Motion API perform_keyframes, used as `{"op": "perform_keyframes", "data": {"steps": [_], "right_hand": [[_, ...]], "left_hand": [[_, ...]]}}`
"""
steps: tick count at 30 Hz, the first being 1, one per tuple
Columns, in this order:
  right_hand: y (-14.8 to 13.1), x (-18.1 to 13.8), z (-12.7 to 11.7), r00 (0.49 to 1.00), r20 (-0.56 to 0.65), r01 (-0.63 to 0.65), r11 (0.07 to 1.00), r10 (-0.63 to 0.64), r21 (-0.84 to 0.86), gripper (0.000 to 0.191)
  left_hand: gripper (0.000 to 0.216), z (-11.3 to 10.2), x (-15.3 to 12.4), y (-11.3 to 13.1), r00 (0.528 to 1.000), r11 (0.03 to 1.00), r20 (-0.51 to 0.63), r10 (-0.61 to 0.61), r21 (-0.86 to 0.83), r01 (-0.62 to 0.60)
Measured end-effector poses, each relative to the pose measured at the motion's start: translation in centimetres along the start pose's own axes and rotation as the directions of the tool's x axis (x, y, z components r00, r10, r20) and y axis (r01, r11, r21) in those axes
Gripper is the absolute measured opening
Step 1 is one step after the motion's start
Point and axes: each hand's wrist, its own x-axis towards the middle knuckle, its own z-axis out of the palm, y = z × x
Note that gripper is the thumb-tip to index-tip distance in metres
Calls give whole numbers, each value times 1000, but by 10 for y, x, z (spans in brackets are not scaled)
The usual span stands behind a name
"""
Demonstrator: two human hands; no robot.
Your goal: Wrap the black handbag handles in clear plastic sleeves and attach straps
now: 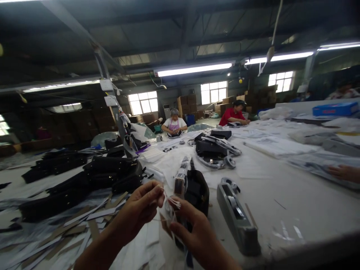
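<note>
My left hand [144,202] is closed in a pinch on thin white strings [169,197] in front of me. The thumb and index finger of my right hand [195,228] close around the lower part of these strings, by a pale see-through piece. A brown card-like piece [165,227] hangs beneath; what it belongs to is unclear. Just behind my right hand an open black bag [198,187] stands on the table, its strap [180,182] wrapped in clear plastic. To the right of it lies a grey tape dispenser [237,219].
Several black bags [109,168] are piled at left, above scattered card strips [75,228]. More wrapped bags [212,146] lie across the white table [281,221]. Two people sit opposite, and another person's hand [345,172] rests on plastic at right, near a blue box [334,109].
</note>
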Motion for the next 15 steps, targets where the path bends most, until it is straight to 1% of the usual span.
{"op": "perform_keyframes", "data": {"steps": [2,4,9,12,14,15], "right_hand": [[3,-2,4,997,-11,-71,994,72,87,41],[6,-5,6,995,-5,-100,984,102,147,38],[15,-9,4,992,14,-123,944,125,307,44],[18,-8,1,983,29,-175,888,180,426,45],[20,-8,-2,977,29,-201,861,212,468,45],[20,-9,-3,976,17,-201,863,218,464,43]], "left_hand": [[21,3,-1,0,1000,1000,-9,6,-16,-6],[22,6,-1,0,1000,1000,-28,8,-23,-9],[25,7,-3,-2,998,999,-58,-6,-42,4],[27,7,-4,-2,997,997,-67,-28,-76,23],[29,7,-4,0,997,995,-77,-29,-97,22],[29,7,-4,0,996,994,-82,-29,-105,20]]}}
